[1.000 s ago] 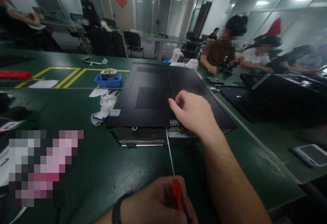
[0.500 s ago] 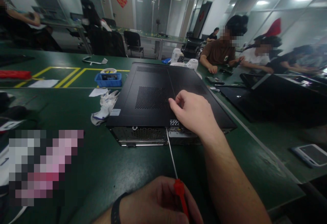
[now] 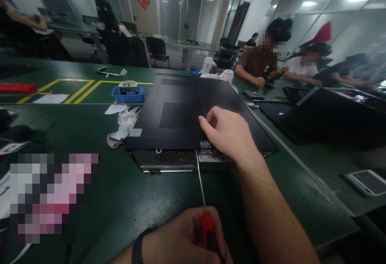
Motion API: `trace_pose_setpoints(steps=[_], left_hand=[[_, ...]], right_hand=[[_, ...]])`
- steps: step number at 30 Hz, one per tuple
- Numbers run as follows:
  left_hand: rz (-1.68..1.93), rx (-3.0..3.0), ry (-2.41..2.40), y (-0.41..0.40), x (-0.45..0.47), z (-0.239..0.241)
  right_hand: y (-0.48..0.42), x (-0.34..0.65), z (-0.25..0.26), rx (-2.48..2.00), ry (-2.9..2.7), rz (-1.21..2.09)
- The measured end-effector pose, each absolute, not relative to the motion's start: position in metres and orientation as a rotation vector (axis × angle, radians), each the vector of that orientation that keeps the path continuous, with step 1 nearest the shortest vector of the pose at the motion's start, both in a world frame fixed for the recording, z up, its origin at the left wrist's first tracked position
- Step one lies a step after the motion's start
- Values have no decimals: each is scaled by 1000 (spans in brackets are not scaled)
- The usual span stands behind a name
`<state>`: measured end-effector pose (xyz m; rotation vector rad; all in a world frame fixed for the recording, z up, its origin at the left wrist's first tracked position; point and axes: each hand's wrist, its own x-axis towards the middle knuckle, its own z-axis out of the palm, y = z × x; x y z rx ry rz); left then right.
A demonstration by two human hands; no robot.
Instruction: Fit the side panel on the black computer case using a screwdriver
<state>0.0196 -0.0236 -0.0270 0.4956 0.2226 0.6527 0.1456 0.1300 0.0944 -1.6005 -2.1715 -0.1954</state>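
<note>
A black computer case (image 3: 177, 91) lies flat on the green table, its rear panel facing me. My left hand (image 3: 181, 232), below the case and wearing a black wristband, is closed around the red handle of a screwdriver (image 3: 207, 222). The long metal shaft points away from me, and its tip meets the upper edge of the rear panel near the middle. On top of the case, near that same edge, rests my right hand (image 3: 230, 129). It holds nothing; thumb and index finger are apart, while the other fingers are mostly hidden.
White gloves (image 3: 125, 123) lie left of the case, with a blue bin (image 3: 128, 94) behind them. A black panel-like object (image 3: 337, 115) and a grey device with a screen (image 3: 366, 181) sit to the right. Several people work at the tables beyond.
My left hand and the screwdriver handle have shifted slightly left, and the handle has turned. The tip stays at the same spot. My right hand and the case have hardly moved.
</note>
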Motion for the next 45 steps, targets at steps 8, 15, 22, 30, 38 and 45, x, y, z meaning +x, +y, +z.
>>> trace_pose_setpoints(steps=[8, 15, 22, 30, 38, 45], left_hand=[[522, 466, 134, -17, 9, -11], [556, 521, 232, -18, 12, -21], [633, 507, 241, -22, 18, -25], [534, 461, 160, -18, 10, -14], [543, 552, 204, -17, 12, -19], [620, 494, 236, -22, 18, -31]], right_hand=[[130, 146, 94, -1593, -2177, -188], [131, 146, 94, -1588, -2171, -191], [131, 146, 93, -1580, -2175, -202], [131, 146, 92, -1580, -2169, -203], [132, 146, 92, -1578, -2162, -210], [132, 146, 92, -1577, -2160, -209]])
